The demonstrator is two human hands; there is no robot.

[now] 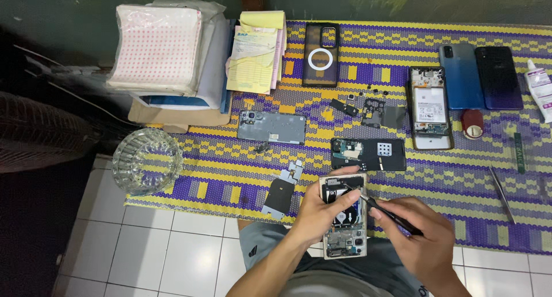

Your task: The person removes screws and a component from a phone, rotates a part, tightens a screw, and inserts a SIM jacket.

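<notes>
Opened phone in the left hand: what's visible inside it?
Inside the opened phone, a dark battery area, circuit parts and camera modules near the lower end show. The left hand covers its left side, and the right hand's black tool crosses the top.

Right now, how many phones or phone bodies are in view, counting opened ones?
6. Opened phone in the left hand; grey body and black body mid-mat; opened phone, blue phone, dark phone at right. The case isn't counted.
</notes>
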